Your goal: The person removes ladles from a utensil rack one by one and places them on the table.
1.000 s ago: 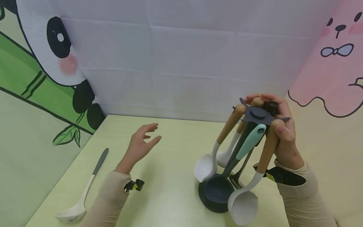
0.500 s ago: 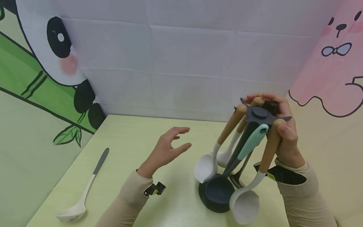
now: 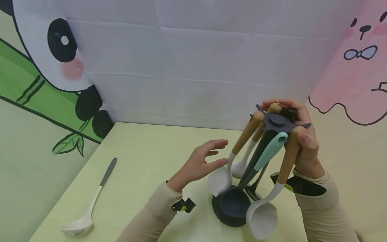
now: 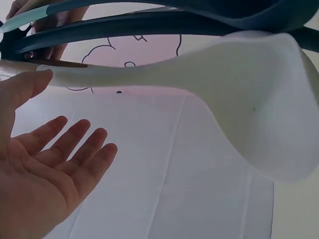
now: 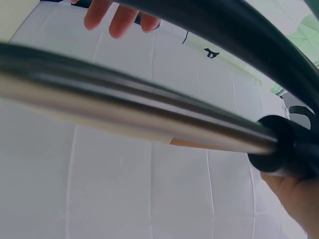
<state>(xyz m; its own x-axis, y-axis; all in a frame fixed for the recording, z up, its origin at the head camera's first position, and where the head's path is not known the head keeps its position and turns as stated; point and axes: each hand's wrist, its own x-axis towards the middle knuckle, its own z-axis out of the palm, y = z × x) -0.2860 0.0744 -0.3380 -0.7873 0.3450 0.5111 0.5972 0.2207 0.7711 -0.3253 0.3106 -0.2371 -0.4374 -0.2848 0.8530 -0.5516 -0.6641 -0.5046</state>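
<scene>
My right hand point(image 3: 306, 144) grips the top of a dark utensil holder point(image 3: 275, 120), thumb on the wooden handle of a white ladle point(image 3: 261, 220) hanging at its right. The holder stands tilted on its round base. A mint-handled dark ladle point(image 3: 268, 152) hangs in front. On the left side hangs another wooden-handled white ladle point(image 3: 219, 179). My left hand point(image 3: 196, 164) is beside that ladle, fingers spread and holding nothing. In the left wrist view, its thumb point(image 4: 37, 83) overlaps the ladle's stem point(image 4: 109, 77). Behind hang a smaller white utensil point(image 3: 240, 167) and a brown metal one point(image 3: 252, 190).
A white ladle with a grey handle point(image 3: 91, 205) lies alone on the left of the pale yellow table point(image 3: 145, 144). A white cloth backdrop point(image 3: 196, 67) stands along the table's far edge, with cartoon prints at either side.
My left hand has moved right across the table, from well short of the holder to beside the left white ladle. My right hand and the holder have stayed nearly still.
</scene>
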